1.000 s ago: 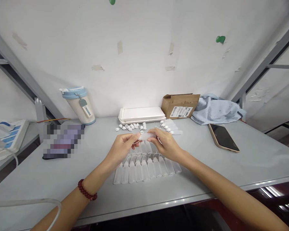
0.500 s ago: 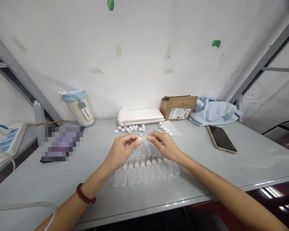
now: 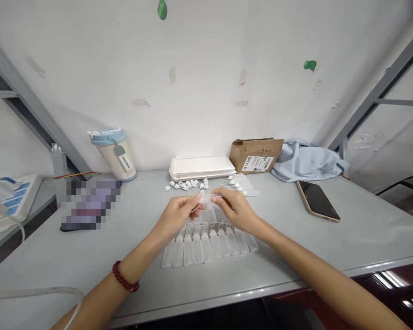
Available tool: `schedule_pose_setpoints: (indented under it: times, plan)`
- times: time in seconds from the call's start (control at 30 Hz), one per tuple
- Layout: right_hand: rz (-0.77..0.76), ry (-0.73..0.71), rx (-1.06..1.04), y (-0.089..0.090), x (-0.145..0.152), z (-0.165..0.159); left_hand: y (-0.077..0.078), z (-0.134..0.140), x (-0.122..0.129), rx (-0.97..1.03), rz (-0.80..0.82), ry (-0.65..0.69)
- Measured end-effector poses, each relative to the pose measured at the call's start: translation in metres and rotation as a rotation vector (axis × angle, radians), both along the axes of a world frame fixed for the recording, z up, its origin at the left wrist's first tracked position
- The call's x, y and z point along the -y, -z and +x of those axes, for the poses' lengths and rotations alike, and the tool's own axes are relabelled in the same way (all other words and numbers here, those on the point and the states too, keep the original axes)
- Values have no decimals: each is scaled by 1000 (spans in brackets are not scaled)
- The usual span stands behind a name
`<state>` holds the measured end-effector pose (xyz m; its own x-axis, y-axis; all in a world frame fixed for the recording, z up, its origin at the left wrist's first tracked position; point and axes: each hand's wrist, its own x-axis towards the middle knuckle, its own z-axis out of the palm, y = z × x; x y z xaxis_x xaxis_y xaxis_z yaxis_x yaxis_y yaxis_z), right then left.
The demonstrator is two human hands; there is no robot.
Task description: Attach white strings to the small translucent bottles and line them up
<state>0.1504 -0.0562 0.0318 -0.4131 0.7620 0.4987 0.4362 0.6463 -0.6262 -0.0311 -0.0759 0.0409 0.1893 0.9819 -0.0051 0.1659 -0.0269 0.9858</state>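
Both my hands hold a small translucent plastic bottle [image 3: 208, 198] level above the table. My left hand [image 3: 181, 211] pinches its left end between thumb and fingers, hiding most of that end; a thin pale tube or cord curves below the fingers. At the other end, my right hand [image 3: 234, 206] grips the bottle with thumb and index finger. Below my hands, a row of similar translucent bottles [image 3: 205, 247] lies side by side, with thin curved tubes or cords at their tops. Several more bottles [image 3: 208, 215] lie behind that row, partly covered by my hands. Small white caps [image 3: 186, 184] are scattered just beyond.
Behind the caps lies a stack of white trays [image 3: 203, 168]. More bottles [image 3: 248, 185] lie right of it, before a cardboard box [image 3: 256, 156]. A blue cloth [image 3: 309, 160] and a phone [image 3: 318, 200] are right; a tumbler [image 3: 115, 156] and a power strip [image 3: 17, 197] are left.
My left hand has turned slightly and its lower fingers now show beneath the bottle, with the thin tube or cord in sight. My right hand keeps its grip. The view has shifted a little.
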Motion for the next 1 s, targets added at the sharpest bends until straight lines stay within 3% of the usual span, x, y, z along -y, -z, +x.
schedule_pose_setpoints:
  times: [0.13,0.4,0.77,0.87,1.0]
  plan:
    - [-57,-18,-8,0,0,1,-3,0,3,-62,55,19]
    - [-402,-86,-123,-4,-5,5,-5,1,9,-249,218,-15]
    - [-548,-87,-214,-2,-6,3,1,0,8,-338,321,-23]
    - [-584,-101,-264,-2,-5,0,-1,2,7,-305,272,-47]
    - [-511,-69,-242,-3,-4,0,-1,2,4,-207,163,-31]
